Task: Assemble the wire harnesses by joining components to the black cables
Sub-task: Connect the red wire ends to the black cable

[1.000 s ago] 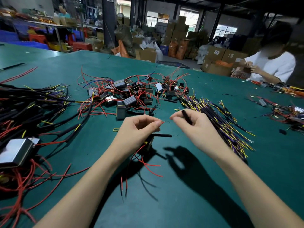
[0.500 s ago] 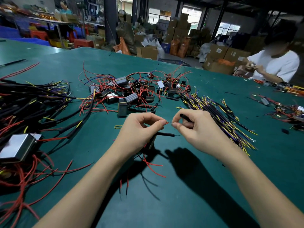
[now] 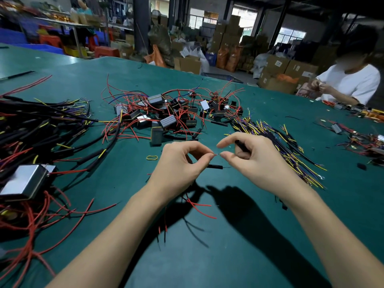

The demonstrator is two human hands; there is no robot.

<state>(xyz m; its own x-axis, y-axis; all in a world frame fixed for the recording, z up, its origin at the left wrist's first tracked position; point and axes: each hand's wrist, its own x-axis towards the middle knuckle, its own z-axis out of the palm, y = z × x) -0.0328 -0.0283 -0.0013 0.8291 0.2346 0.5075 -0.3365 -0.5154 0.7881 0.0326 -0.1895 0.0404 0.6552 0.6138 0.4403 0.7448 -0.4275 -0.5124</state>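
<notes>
The left hand pinches a thin red wire end; the right hand pinches its mate and grips a slim black sheathed cable; joint at table centre, component pile at 12 o'clock; risk: slack pinch lets strands slip apart.

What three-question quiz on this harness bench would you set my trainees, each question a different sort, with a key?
1. True or false: the left hand lies flat on the green table.
2. What lies just left of the left hand? A rubber band; B scissors; C tape roll.
3. Fill in: the right hand holds a ____ cable.

Key: 1 false, it pinches a red wire end; 2 A; 3 black.
</notes>
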